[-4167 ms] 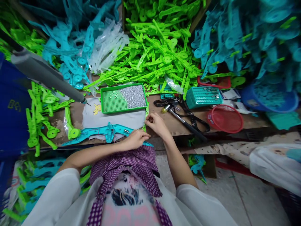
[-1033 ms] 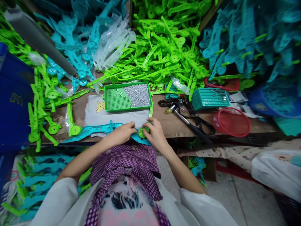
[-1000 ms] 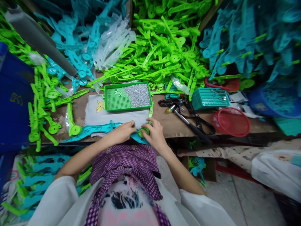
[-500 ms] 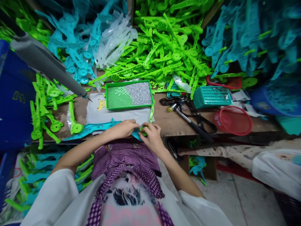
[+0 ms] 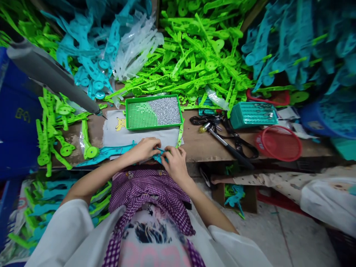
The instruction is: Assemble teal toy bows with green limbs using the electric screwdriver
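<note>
Blue part (image 5: 114, 152) near bench edge (image 5: 204, 158); grip unclear

The left grip (image 5: 147, 148) hides the middle of a turquoise plastic part (image 5: 111, 152) from us; we see a blue tub (image 5: 317, 124) cropped at right.

This is a workshop, like a small factory: green plastic parts (image 5: 205, 70) lie heaped at the top centre, blue parts (image 5: 89, 55) at the upper left; a tray (image 5: 155, 127) of small metal pieces (image 5: 168, 110) is near the middle of the worn counter (image 5: 200, 148).
</note>
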`<state>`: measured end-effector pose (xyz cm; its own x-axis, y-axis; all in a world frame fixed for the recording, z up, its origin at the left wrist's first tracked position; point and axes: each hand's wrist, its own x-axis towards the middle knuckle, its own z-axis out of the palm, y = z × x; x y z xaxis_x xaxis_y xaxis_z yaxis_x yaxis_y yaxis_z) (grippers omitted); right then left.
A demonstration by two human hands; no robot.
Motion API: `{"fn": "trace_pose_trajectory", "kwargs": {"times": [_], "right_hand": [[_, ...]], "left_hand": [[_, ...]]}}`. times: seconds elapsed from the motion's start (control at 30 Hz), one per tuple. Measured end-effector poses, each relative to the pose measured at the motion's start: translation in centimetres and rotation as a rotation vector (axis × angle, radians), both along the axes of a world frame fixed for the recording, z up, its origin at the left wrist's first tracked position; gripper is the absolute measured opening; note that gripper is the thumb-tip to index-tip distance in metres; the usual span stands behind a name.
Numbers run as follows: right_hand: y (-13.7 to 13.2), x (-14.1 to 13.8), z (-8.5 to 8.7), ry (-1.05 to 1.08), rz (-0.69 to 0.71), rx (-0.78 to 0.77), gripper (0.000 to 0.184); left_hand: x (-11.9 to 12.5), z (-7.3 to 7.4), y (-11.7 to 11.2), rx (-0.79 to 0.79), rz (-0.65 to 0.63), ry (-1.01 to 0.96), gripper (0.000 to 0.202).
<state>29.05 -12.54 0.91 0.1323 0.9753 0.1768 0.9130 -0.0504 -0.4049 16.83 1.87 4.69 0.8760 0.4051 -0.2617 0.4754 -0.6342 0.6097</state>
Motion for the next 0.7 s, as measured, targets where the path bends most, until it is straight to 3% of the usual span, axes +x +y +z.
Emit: {"fn": "trace_pose_trajectory", "kwargs": {"times": [0.27,0.47,0.7], "right_hand": [[0.0,0.3,-0.2,0.023,0.007,-0.005,0.009],[-0.5,0.1,-0.4,0.053,-0.027,0.054,0.015],[-0.4,0.0,-0.3,0.019,-0.018,0.140,0.013]], "left_hand": [[-0.3,1.2,0.8,0.056,-0.197,0.024,0.021],[-0.9,2.5,-0.1,0.127,-0.232,-0.013,0.024],[-0.8,1.5,0.2,0.073,-0.215,-0.116,0.021]]}}
